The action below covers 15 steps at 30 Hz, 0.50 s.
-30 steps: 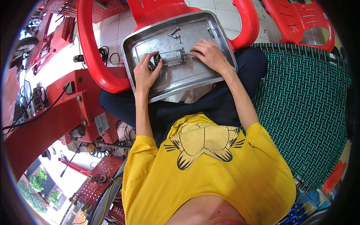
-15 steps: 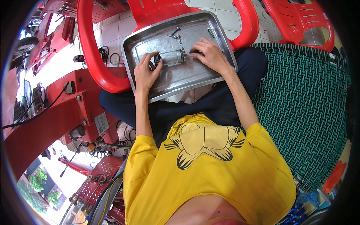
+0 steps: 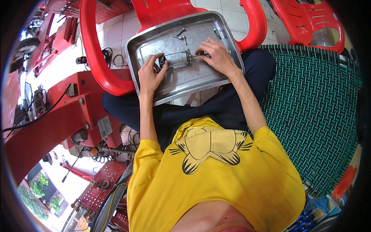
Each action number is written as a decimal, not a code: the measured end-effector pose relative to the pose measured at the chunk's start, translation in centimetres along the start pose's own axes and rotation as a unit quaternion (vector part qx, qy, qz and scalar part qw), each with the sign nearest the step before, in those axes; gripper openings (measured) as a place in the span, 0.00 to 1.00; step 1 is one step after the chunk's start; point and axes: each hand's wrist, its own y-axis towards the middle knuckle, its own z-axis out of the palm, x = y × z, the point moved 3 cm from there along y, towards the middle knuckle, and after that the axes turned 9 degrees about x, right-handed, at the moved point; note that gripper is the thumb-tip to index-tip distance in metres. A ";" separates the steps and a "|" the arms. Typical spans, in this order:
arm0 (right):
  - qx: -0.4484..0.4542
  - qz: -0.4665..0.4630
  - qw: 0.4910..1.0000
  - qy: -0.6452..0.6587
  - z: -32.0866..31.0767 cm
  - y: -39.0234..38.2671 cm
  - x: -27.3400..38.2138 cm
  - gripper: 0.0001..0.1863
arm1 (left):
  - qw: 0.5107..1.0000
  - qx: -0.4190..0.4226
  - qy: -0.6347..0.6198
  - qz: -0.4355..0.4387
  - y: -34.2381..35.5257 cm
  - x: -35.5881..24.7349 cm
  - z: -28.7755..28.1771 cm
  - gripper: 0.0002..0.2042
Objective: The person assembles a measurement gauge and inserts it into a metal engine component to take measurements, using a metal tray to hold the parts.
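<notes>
Cylinder (image 3: pixel 177 59) lies btwn L hand (image 3: pixel 151 71) (blk end (image 3: pixel 161 60)) & R hand (image 3: pixel 215 56) (rod (image 3: pixel 195 56)).

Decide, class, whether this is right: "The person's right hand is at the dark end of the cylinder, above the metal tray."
Not quite: the head view shows the left hand, not the right hand, at the dark end of the cylinder, above the metal tray.
</notes>
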 end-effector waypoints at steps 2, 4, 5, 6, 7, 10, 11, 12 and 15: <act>-0.005 -0.008 1.000 -0.014 0.1 0.0 0.0 0.12 | 1.000 0.001 -0.004 0.000 0.0 0.0 0.0 0.15; -0.005 -0.003 1.000 -0.025 0.3 -0.1 -0.1 0.12 | 1.000 0.002 -0.003 -0.002 0.0 0.1 0.0 0.15; -0.002 0.007 1.000 -0.029 0.4 -0.1 -0.2 0.13 | 1.000 0.001 -0.003 -0.001 0.0 0.1 0.0 0.15; 0.000 0.017 0.999 -0.033 0.5 -0.2 -0.4 0.13 | 1.000 0.002 -0.003 -0.002 0.0 0.1 0.0 0.15; 0.023 0.029 0.998 -0.043 0.7 -0.2 -0.5 0.13 | 1.000 0.002 -0.003 -0.001 0.0 0.1 0.1 0.15; 0.069 0.050 0.995 -0.060 1.2 -0.4 -1.0 0.15 | 1.000 0.004 0.004 -0.003 0.0 0.1 0.0 0.15; 0.067 0.047 0.995 -0.058 1.3 -0.4 -1.0 0.15 | 1.000 0.005 0.007 -0.003 0.0 0.1 0.0 0.15; 0.072 0.051 0.995 -0.056 1.4 -0.3 -1.1 0.15 | 1.000 0.004 0.005 -0.003 0.0 0.1 0.0 0.15; 0.059 0.033 0.997 -0.042 1.3 -0.2 -1.0 0.15 | 1.000 0.003 0.000 -0.003 0.0 0.0 0.0 0.15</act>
